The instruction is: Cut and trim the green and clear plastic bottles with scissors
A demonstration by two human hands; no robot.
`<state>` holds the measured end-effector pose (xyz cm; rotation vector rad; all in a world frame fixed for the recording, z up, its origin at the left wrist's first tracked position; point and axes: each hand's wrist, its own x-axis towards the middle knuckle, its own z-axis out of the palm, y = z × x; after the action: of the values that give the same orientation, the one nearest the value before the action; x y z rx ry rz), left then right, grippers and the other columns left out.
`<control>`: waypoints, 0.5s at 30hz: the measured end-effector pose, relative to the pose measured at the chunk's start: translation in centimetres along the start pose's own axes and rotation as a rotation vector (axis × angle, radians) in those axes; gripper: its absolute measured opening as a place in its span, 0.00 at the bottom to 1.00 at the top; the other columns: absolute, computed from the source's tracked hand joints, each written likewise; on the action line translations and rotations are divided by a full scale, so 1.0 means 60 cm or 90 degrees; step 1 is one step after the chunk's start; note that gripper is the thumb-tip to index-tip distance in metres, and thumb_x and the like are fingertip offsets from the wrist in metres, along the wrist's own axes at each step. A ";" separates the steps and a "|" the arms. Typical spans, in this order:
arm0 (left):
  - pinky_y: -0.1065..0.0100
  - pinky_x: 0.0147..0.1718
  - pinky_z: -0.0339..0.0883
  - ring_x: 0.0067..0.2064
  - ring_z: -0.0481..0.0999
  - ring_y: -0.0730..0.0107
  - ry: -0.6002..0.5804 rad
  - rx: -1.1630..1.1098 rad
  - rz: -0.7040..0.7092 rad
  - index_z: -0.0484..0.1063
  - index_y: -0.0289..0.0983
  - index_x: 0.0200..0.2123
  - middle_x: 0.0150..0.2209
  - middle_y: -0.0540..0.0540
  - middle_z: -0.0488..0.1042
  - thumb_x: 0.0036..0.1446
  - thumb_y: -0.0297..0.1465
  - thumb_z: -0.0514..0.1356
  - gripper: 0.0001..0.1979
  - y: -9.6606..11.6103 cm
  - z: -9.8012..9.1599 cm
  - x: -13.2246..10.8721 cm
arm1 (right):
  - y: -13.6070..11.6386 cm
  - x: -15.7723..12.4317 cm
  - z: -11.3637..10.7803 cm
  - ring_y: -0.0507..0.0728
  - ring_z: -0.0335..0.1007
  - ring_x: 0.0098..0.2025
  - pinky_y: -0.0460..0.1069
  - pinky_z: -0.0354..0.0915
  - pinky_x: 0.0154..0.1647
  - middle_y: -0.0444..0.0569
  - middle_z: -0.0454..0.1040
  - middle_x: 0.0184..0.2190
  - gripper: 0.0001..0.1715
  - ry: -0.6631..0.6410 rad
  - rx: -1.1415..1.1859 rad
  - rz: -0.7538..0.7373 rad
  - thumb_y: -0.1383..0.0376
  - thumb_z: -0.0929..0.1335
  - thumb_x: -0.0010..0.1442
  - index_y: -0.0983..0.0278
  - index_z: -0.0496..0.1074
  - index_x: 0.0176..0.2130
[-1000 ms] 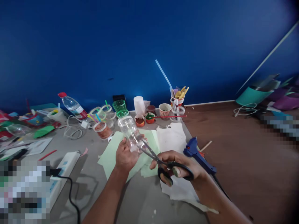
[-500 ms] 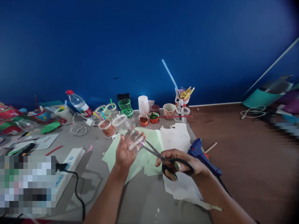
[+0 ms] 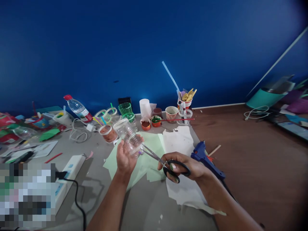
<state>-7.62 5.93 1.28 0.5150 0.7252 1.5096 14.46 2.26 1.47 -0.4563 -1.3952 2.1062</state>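
Note:
My left hand (image 3: 126, 157) is wrapped round a clear plastic bottle piece (image 3: 127, 133), which is tilted with its wide rim toward the upper left. My right hand (image 3: 183, 163) grips black-handled scissors (image 3: 154, 154), thumb and fingers in the loops. The blade tips meet the lower right edge of the plastic, beside my left fingers. Whether the blades pass through the plastic I cannot tell. Under both hands lie light green paper sheets (image 3: 155, 173) and white paper (image 3: 178, 139).
A blue glue gun (image 3: 208, 160) lies right of my right hand. Behind stand paint pots (image 3: 145, 124), a green plastic cup (image 3: 125, 109) and a cup of yellow forks (image 3: 185, 102). At left are a red-capped bottle (image 3: 78, 109) and a white power strip (image 3: 69, 175).
The scissor handles have come closer together and the blades look narrower. The bottle piece has turned slightly in my left hand. The whole view has shifted a little.

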 end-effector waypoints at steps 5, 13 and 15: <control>0.59 0.39 0.71 0.40 0.80 0.57 0.030 0.032 0.065 0.71 0.37 0.49 0.36 0.42 0.80 0.56 0.43 0.57 0.21 -0.006 -0.002 0.005 | -0.001 0.001 0.001 0.48 0.60 0.20 0.44 0.52 0.21 0.43 0.69 0.19 0.34 -0.004 -0.003 0.016 0.47 0.72 0.51 0.73 0.71 0.43; 0.60 0.46 0.69 0.39 0.78 0.63 0.008 0.079 0.122 0.69 0.39 0.52 0.38 0.44 0.78 0.55 0.46 0.59 0.25 -0.013 0.000 0.005 | 0.000 0.009 0.006 0.47 0.58 0.18 0.44 0.52 0.19 0.42 0.68 0.17 0.33 0.039 0.008 0.042 0.47 0.73 0.49 0.72 0.71 0.40; 0.61 0.45 0.69 0.38 0.78 0.65 0.017 0.096 0.142 0.68 0.40 0.52 0.38 0.44 0.78 0.55 0.45 0.59 0.25 -0.016 0.000 0.006 | 0.002 0.011 0.008 0.47 0.57 0.17 0.43 0.51 0.19 0.42 0.68 0.16 0.32 0.057 0.026 0.032 0.48 0.74 0.48 0.72 0.71 0.39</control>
<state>-6.99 6.28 0.56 0.7103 0.8278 1.6782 13.67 2.29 1.54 -0.5688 -1.3007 2.1227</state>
